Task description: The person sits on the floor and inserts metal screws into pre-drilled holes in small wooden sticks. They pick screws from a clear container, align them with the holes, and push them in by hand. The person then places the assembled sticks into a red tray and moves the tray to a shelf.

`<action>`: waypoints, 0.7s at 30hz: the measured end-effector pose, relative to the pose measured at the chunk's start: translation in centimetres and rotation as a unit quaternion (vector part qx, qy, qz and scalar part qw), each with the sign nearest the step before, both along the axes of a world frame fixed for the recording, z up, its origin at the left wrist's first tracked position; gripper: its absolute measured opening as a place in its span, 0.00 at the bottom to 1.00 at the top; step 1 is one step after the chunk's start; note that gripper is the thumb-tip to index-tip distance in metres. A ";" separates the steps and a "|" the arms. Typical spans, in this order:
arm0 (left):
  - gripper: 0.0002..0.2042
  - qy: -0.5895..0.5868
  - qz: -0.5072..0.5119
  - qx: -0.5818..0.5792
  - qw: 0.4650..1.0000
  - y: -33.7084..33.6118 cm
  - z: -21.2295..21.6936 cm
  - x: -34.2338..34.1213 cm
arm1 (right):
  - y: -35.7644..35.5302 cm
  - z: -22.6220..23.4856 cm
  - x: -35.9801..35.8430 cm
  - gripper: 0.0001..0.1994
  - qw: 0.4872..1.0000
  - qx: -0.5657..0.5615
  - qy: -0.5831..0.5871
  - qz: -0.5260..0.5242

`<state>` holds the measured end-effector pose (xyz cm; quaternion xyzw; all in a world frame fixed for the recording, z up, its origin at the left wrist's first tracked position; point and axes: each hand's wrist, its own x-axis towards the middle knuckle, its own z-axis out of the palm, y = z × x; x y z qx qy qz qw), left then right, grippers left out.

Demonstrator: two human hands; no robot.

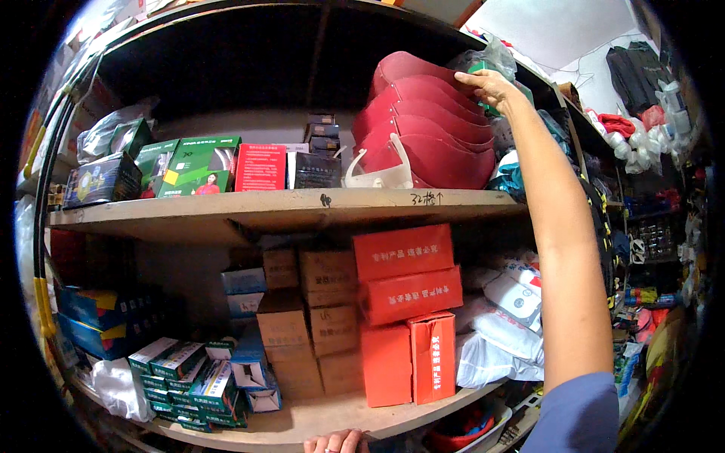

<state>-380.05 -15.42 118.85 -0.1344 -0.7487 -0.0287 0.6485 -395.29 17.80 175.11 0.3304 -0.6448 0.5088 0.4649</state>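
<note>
The right hand [495, 84] reaches up to the right end of the upper shelf [287, 208], fingers loosely curled, its fingertips resting on the top of a stack of dark red visors [427, 128]; whether it grips the topmost one cannot be told. The left hand [337, 442] shows only as knuckles at the front edge of the lower shelf [317, 419], fingers folded over the board's lip.

The visors are curved, maroon, nested one over another and leaning back toward the shelf's right rear corner. A white plastic frame [381, 170] leans against the front of the stack. Right behind the hand sits a crumpled clear plastic bag [487, 59] with something green inside, and more bagged goods crowd the shelf's right end under the forearm. To the left of the stack, along the middle of the upper shelf, stand a small pile of dark boxes [321, 134], a black packet [316, 170], a red packet [260, 167] and green cartons [198, 166]; a dark carton [102, 180] and a wrapped bundle sit at the left end.

On the lower shelf, red boxes [408, 309] are stacked toward the right, brown cardboard boxes [310, 317] in the middle, small green-and-white boxes [189, 381] along the front left edge, and white bags [498, 340] at the right edge beside the arm.
</note>
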 end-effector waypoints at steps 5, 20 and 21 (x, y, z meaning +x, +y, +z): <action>0.10 -0.003 0.016 0.004 1.000 0.0 0.1 -0.2 | 1.4 -0.9 -2.0 0.44 0.997 0.040 0.050 -0.034; 0.08 0.030 0.027 0.026 0.999 -0.4 -1.8 -3.6 | -3.6 -50.9 11.0 0.20 0.941 0.215 0.197 -0.171; 0.08 0.026 0.037 0.006 0.999 -0.9 -1.6 -2.7 | -3.1 -56.0 11.1 0.20 0.953 0.218 0.123 -0.170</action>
